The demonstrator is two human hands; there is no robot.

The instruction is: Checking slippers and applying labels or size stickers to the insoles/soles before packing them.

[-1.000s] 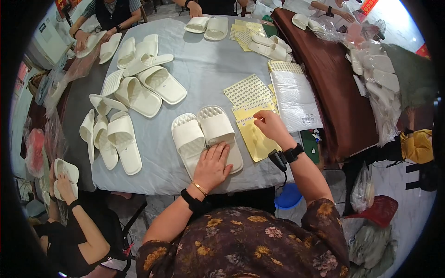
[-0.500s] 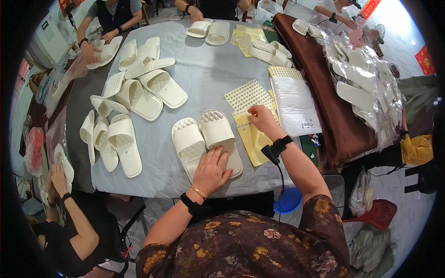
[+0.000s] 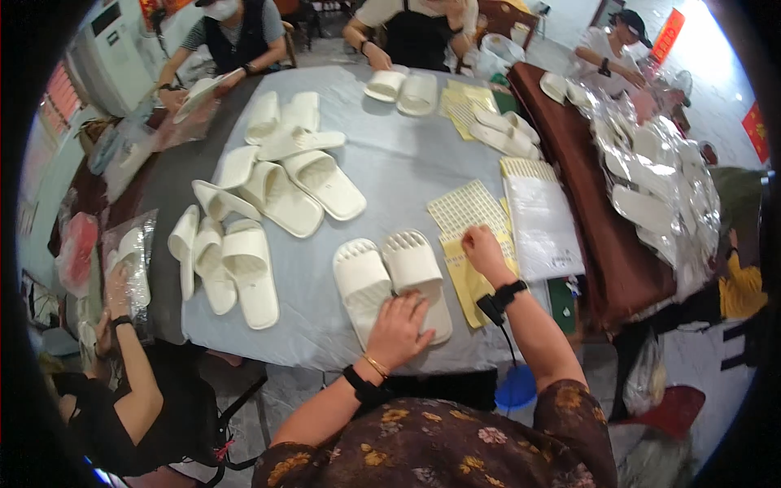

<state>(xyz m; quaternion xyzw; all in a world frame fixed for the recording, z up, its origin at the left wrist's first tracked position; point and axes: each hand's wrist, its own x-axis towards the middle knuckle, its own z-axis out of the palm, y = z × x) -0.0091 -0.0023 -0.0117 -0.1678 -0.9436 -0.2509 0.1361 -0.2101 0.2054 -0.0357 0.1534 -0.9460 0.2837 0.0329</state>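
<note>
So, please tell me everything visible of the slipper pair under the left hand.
The slipper pair is off-white and rubbery-looking, with wide, smooth straps and bumpy footbeds at the toe ends. They lie side by side, soles down, toes pointing away from the person, on the pale grey table cover. The left hand lies across their heel halves, partly hiding them.

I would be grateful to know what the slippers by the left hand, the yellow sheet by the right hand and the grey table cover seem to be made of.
Slippers: probably foam or soft plastic, matte, given their thick, bumpy, moulded look.
Yellow sheet: likely smooth paper, thin and lying flat.
Table cover: dull, loosely creased plastic or cloth; I cannot tell which.
</note>
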